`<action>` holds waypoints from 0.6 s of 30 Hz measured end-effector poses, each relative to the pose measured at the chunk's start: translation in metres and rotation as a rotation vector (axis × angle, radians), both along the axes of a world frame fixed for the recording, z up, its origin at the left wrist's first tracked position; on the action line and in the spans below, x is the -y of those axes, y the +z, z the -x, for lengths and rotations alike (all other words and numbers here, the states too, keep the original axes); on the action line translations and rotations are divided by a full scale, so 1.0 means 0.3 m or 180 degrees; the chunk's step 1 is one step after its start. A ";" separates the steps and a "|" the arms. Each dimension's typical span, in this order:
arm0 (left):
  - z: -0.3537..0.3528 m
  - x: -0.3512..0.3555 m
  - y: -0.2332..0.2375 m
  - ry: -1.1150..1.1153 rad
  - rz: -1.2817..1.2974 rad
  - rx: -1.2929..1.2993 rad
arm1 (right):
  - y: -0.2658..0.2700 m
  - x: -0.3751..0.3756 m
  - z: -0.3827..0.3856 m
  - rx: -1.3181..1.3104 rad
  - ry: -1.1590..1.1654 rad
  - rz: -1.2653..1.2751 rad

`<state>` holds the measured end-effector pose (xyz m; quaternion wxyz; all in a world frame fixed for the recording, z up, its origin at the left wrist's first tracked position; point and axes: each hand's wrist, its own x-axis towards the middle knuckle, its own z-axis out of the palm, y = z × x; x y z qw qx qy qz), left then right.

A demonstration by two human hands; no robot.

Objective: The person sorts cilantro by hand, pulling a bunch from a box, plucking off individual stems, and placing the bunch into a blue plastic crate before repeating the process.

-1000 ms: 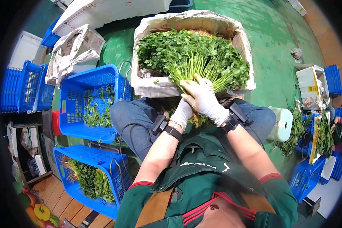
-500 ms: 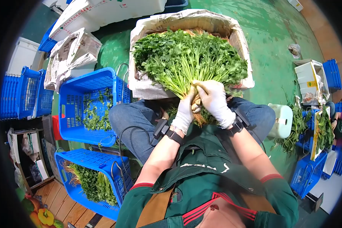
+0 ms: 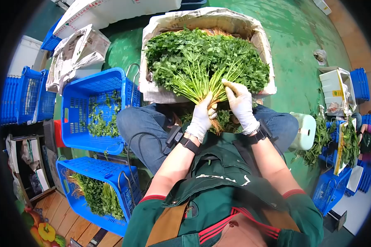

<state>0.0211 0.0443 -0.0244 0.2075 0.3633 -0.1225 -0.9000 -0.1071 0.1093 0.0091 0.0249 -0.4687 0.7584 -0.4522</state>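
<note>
Gloved in white, my left hand (image 3: 202, 117) is wrapped round the lower stems of a bunch of leafy greens (image 3: 197, 84), roots hanging below. My right hand (image 3: 240, 106), also gloved, is just right of the bunch, thumb and forefinger near the stems at its right side; whether it pinches any is too small to tell. The leafy tops spread over a paper-lined box (image 3: 165, 97) full of similar greens. More greens (image 3: 222, 119) lie below the hands, between the knees.
At left stand a blue basket (image 3: 72, 138) with loose sprigs and another blue basket (image 3: 80, 203) with bundled greens. A pale green container (image 3: 304, 131) is by the right knee. A co-worker (image 3: 367, 138) sits at far right beside greens (image 3: 350, 142).
My right hand has moved slightly right and down, away from my left hand, and its fingers have spread. My left hand still grips the stems.
</note>
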 end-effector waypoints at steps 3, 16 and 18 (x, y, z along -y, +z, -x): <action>-0.002 0.004 -0.014 -0.0071 -0.0050 -0.0041 | 0.065 0.017 -0.005 -0.0378 -0.0097 -0.0030; -0.003 -0.010 -0.040 -0.0223 0.0367 0.0049 | 0.060 0.212 0.067 -0.0274 -0.0708 -0.1454; -0.001 -0.024 -0.014 -0.0332 0.0458 0.0078 | 0.083 0.253 0.077 -0.0493 -0.0499 -0.2247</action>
